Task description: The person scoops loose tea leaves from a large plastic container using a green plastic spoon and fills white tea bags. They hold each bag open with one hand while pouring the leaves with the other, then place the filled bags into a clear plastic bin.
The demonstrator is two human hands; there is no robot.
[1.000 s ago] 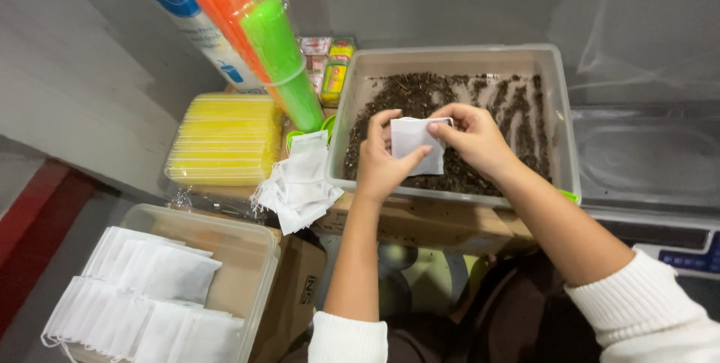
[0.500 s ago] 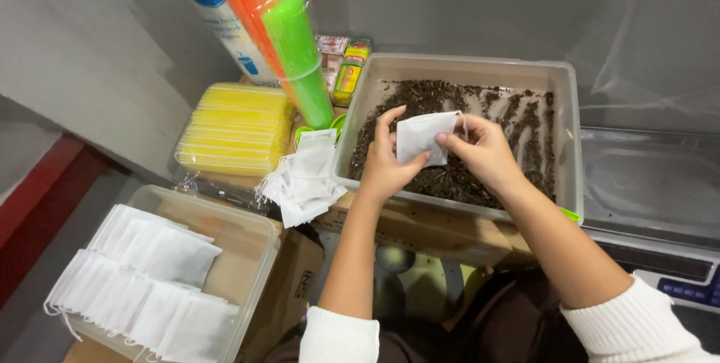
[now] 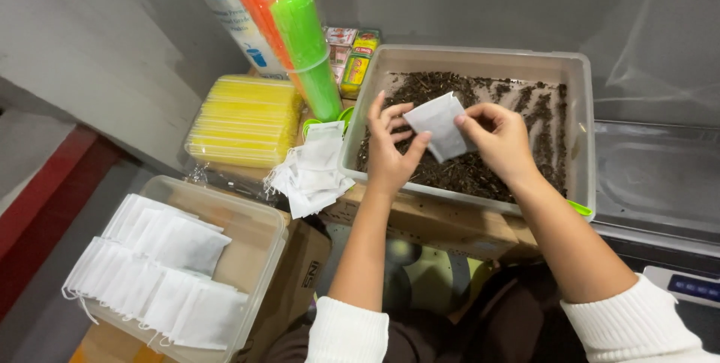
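Both hands hold a small white paper pouch (image 3: 441, 124) over a clear plastic tub (image 3: 579, 93) filled with dark dried leaves (image 3: 480, 168). My left hand (image 3: 390, 149) pinches the pouch's lower left edge with thumb and fingers. My right hand (image 3: 501, 136) grips its right side. A loose pile of empty white pouches (image 3: 311, 172) lies left of the tub.
A clear bin (image 3: 259, 239) at lower left holds rows of filled white pouches (image 3: 150, 273). Yellow straw packs (image 3: 236, 119), stacked orange and green cups (image 3: 289, 18) and small packets (image 3: 349, 52) stand behind. A clear lid (image 3: 652, 172) and a grey scale (image 3: 686, 288) are at right.
The pouch has been turned and tilted between my hands, which stay over the tub. The camera has shifted slightly.
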